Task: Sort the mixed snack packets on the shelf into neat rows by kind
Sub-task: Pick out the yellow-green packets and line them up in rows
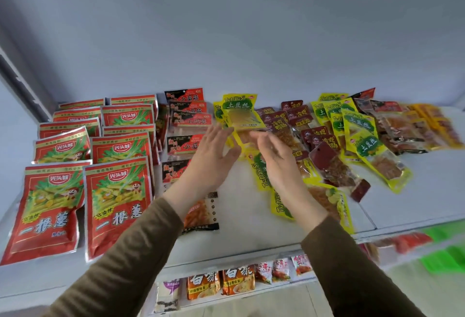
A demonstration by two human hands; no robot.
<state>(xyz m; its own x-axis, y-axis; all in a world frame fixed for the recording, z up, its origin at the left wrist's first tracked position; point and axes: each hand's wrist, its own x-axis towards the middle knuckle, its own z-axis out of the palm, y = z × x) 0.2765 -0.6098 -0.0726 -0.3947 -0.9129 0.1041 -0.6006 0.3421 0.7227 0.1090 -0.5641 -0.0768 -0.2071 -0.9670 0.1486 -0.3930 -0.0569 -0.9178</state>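
On the white shelf (241, 228) large red packets (118, 198) lie in two neat columns at the left. Beside them runs a column of black-and-red packets (187, 119). A yellow packet (241, 112) lies at the back centre, on top of other yellow ones. My left hand (214, 155) and my right hand (274, 155) hover just in front of it with straight fingers, palms facing each other, holding nothing. Dark red packets (297, 125) and more yellow packets (364, 145) lie mixed to the right.
An orange-and-black packet (201, 213) lies under my left forearm. Orange and brown packets (412, 125) are heaped at the far right. A lower shelf (226, 284) holds more snack packets. A grey wall backs the shelf.
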